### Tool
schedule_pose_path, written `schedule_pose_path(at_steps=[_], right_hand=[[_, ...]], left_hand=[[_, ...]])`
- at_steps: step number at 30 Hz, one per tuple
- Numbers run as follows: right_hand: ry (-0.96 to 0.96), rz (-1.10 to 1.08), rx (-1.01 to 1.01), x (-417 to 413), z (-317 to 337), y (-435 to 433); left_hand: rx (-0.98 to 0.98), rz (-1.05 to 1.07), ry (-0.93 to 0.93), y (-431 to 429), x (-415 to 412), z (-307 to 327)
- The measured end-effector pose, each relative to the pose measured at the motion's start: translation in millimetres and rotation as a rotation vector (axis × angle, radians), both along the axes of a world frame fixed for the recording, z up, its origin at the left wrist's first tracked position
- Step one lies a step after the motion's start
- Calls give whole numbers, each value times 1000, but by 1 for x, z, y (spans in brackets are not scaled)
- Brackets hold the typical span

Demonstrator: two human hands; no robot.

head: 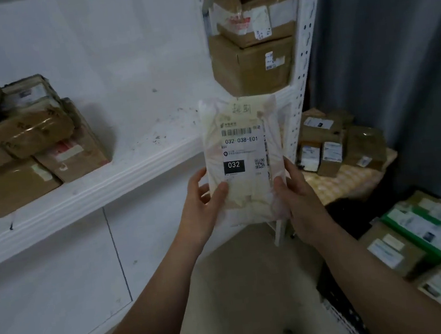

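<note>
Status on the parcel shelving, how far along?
Looks done: cardboard boxes sit stacked on the white shelf. In hand: left hand and right hand grip the bagged parcel, label 032-038-E01 facing the camera. Left: that parcel is not yet shelved; more boxes lie low on the right, possibly unsorted.

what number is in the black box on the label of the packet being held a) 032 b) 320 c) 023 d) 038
a: the black box on the label of the packet, held upright by the left hand and right hand, reads 032 in white.
</note>
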State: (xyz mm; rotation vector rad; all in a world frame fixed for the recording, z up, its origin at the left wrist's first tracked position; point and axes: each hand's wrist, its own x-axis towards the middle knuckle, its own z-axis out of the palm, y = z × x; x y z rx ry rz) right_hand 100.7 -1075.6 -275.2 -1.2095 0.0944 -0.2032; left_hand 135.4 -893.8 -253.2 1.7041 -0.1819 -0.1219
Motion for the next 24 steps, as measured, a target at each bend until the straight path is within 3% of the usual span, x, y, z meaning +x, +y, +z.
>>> schedule_pose_path(at_steps=[13,19,24], right_hand=[[289,-498,-117,-193,-28,-20],[456,-546,-132,-261,-30,-45],[441,-548,-28,-337,-39,-80]], left_hand=[[-68,-285,155,-54,-130,-34],[-76,-449,136,-92,-178,-39],[-45,-524,198,-144,-232,-57]])
